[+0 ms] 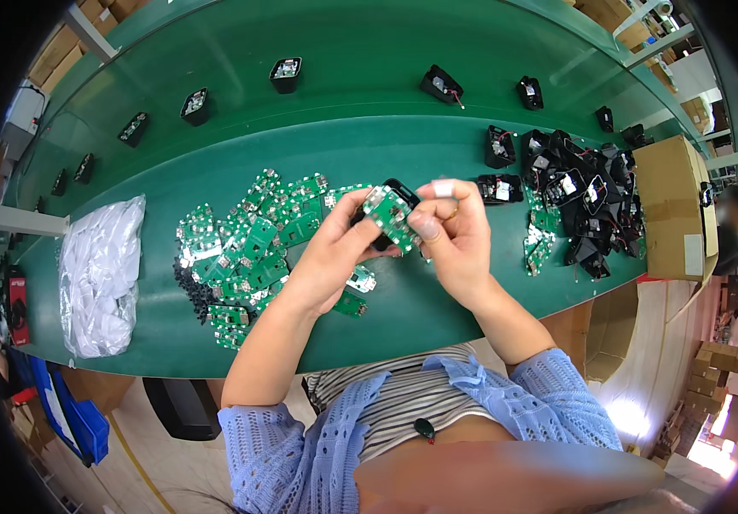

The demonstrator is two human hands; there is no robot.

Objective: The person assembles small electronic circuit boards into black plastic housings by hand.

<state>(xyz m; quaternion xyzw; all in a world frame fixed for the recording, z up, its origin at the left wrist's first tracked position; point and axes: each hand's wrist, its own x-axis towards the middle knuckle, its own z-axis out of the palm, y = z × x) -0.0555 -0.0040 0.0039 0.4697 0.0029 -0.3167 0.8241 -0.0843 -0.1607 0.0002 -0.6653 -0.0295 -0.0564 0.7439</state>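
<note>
Left hand [332,255] grip holds green circuit board [388,218] and black housing [400,189] (loose boards [259,242] lie on worktop [420,319]); right hand [461,242] meets board's edge, its grip unclear.

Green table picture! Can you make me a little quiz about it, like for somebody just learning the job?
1. True or false: the clear plastic bag lies left of the loose green boards.
2. Fill in: to the right of the heap of black housings stands a ____ box.
3. What does the person's left hand hold?

Key:
1. True.
2. Cardboard.
3. A green circuit board, together with a black part.
</note>
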